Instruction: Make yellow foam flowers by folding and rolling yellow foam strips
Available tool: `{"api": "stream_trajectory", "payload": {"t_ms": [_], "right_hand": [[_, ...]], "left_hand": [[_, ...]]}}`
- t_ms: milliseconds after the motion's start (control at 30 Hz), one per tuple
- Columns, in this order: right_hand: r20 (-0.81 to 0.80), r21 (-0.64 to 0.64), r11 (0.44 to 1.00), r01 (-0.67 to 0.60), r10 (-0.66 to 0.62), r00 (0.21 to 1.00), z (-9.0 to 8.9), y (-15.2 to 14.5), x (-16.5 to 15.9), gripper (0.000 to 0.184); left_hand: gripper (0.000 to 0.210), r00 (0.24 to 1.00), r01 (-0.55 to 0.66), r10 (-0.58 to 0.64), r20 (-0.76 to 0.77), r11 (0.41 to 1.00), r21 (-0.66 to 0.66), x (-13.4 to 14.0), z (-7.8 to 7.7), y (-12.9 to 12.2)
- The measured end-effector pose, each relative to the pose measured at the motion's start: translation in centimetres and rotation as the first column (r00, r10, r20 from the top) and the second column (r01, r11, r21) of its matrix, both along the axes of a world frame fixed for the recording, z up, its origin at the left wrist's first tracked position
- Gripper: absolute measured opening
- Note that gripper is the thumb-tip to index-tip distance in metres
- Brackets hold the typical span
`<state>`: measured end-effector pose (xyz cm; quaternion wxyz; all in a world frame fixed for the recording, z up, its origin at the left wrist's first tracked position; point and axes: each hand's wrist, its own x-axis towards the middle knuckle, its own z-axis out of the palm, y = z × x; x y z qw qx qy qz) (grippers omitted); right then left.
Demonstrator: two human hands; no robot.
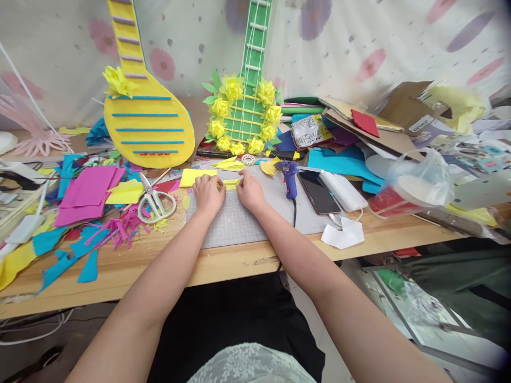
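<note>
Ref. grey cutting mat: L hand and R hand both at its far part, fingertips closed on opp. ends of folded yellow strip, which lies b/w them, ends hidden under fingers, so exact finger placement n/c. Beyond mat, yellow guitar-shaped model (far L) and green guitar-shaped model (directly behind) both have necks cut off at top edge. Carton, well beyond mat's R side, bears white label, and silver packet, nearer, past far R corner, has dark print; wording on both illegible.
</note>
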<state>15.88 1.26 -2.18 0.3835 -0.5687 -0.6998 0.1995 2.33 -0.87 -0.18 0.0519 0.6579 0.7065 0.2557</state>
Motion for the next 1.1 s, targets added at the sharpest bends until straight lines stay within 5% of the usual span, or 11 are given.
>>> {"api": "stream_trajectory", "payload": {"t_ms": [700,1100], "right_hand": [[0.392,-0.028,0.999,0.039,-0.025,0.92,1.4,-1.1,-0.7,0.039],[0.429,-0.041,0.999,0.036,-0.015,0.903,1.5,-1.2,-0.7,0.041]], "left_hand": [[0.02,0.999,0.009,-0.008,-0.05,0.999,0.036,1.0,0.0,0.1],[0.015,0.997,0.056,-0.055,-0.059,0.998,0.031,0.7,-0.2,0.2]]}}
